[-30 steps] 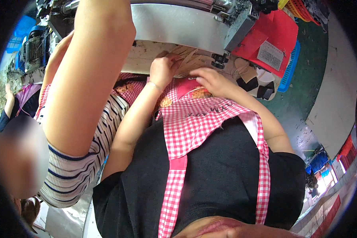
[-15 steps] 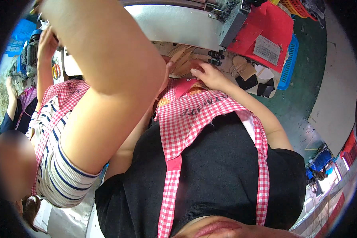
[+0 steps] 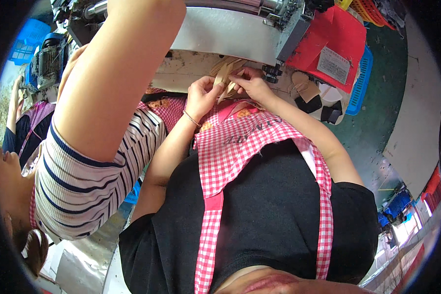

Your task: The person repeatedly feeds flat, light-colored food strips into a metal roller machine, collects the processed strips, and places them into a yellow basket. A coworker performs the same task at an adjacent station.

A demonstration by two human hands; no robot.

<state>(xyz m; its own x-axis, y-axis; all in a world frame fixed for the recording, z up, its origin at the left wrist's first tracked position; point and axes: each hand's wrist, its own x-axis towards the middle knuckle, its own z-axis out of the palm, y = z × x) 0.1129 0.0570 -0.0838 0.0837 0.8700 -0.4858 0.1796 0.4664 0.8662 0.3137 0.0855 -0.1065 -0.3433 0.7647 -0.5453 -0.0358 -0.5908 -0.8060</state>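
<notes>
Just above my checked apron [image 3: 259,132], my left hand [image 3: 202,99] is closed on a pale beige strip [image 3: 223,74], thumb on top. The strip is flat and thin; its material is hard to tell. Beside it, my right hand [image 3: 256,87] pinches what looks like the end of another beige strip between thumb and fingers. More strips of the same colour [image 3: 236,64] lie in a loose bunch on the worktop, just beyond both hands and partly hidden by them.
A metal-fronted machine [image 3: 225,32] stands right behind my hands. From the left, a co-worker's bare arm [image 3: 117,83] reaches across toward it. At right are a red sheet [image 3: 323,46], a blue basket [image 3: 360,83] and several cut pieces, including a black one [image 3: 308,105].
The co-worker's arm has swung up and left, uncovering my left hand and forearm. The beige strips have been raised between my hands, both now closed on them.
</notes>
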